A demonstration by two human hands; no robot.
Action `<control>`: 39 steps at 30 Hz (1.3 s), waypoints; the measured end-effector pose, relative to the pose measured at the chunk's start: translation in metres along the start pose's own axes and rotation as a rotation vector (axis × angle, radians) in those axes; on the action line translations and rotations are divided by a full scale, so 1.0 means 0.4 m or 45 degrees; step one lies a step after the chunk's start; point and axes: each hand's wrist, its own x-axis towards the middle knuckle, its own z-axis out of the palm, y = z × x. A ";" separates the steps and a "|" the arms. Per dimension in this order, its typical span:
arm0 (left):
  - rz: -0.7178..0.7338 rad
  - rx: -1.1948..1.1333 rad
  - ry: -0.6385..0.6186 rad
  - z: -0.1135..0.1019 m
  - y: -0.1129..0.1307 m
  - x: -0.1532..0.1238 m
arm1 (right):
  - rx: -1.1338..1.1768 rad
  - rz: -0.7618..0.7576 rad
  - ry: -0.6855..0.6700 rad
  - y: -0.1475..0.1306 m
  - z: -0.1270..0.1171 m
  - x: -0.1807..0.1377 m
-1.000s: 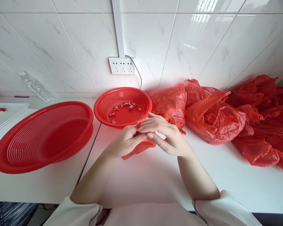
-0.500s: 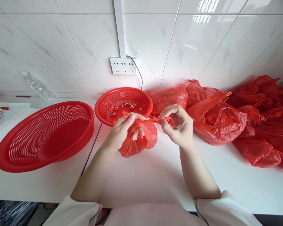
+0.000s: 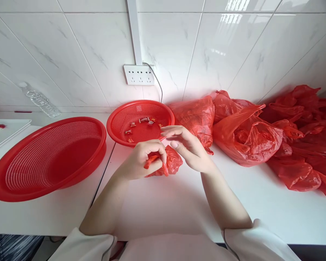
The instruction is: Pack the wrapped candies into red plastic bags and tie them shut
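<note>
A small red plastic bag point(image 3: 174, 161) sits on the white table in front of me, its contents hidden by the film. My left hand point(image 3: 148, 157) is closed around the twisted neck of this bag, with a red end poking out between the fingers. Just right of and above the bag, my right hand point(image 3: 187, 146) has its fingers stretched out and apart, holding nothing. Behind both hands stands a round red basket point(image 3: 116, 116) with several small wrapped candies point(image 3: 150, 123) spread over its bottom.
A larger red basket point(image 3: 24, 156) stands at the left. Several filled red bags point(image 3: 250, 141) are heaped along the right. A clear plastic bottle point(image 3: 43, 103) lies by the tiled wall, near a white tray point(image 3: 11, 134). A socket panel point(image 3: 139, 75) is on the wall.
My right hand has let go of the stretched bag strand and moved left, its fingers now apart. My left hand has turned and closed around the bag's neck.
</note>
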 end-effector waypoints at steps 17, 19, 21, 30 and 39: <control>0.488 0.671 0.349 0.003 -0.079 0.008 | 0.250 0.290 0.239 0.073 -0.018 0.015; 0.381 0.584 0.355 0.001 -0.084 0.007 | 0.136 0.251 0.404 0.069 -0.024 0.014; 0.308 0.567 0.398 -0.001 -0.089 0.008 | 0.033 0.181 0.510 0.061 -0.031 0.013; 0.091 0.941 0.669 -0.043 -0.074 0.008 | -0.535 0.073 0.577 0.059 -0.084 0.000; -0.211 0.800 0.490 -0.099 -0.042 -0.001 | -0.738 0.244 0.591 0.093 -0.174 -0.018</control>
